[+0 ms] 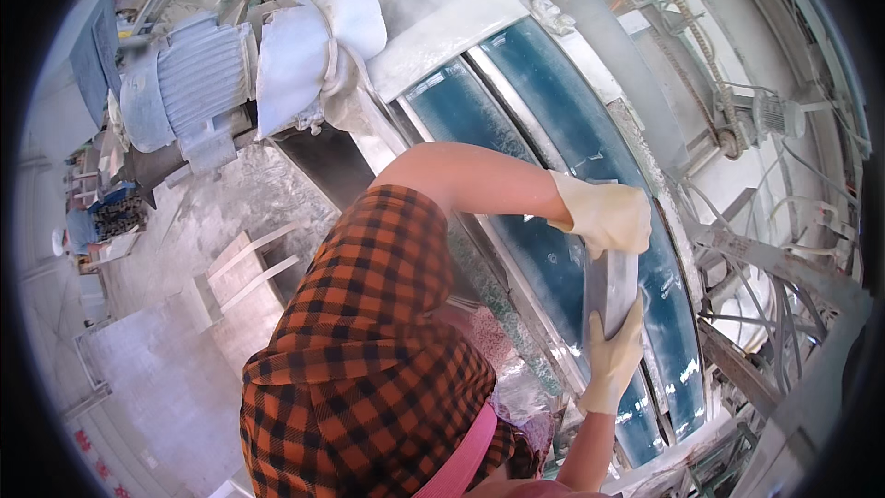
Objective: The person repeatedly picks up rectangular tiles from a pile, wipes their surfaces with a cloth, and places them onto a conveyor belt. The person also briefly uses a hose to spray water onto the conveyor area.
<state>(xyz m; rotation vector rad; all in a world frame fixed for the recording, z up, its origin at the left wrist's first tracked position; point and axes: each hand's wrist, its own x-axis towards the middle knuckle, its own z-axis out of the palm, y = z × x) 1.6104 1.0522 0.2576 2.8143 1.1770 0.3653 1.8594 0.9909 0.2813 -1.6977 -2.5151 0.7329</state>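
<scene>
A grey, smooth rectangular bar (610, 288) is held between my two hands, slanting over glossy blue bands (535, 267) on a long machine bed. My left hand (608, 214), in a cream rubber glove, is closed over the bar's far end, with its fingertips partly hidden. My right hand (616, 355), gloved alike, grips the near end, thumb on one side and fingers on the other. The bar's exact kind does not show. A brown and black checked sleeve (359, 295) covers my left upper arm.
A dusty ribbed motor (198, 83) stands at the far left, beside a pale cover (293, 69). A wooden stool-like frame (247, 278) is on the floor. Metal framework (765, 263) and a chain (682, 9) line the right. Another person (81, 229) is at the left edge.
</scene>
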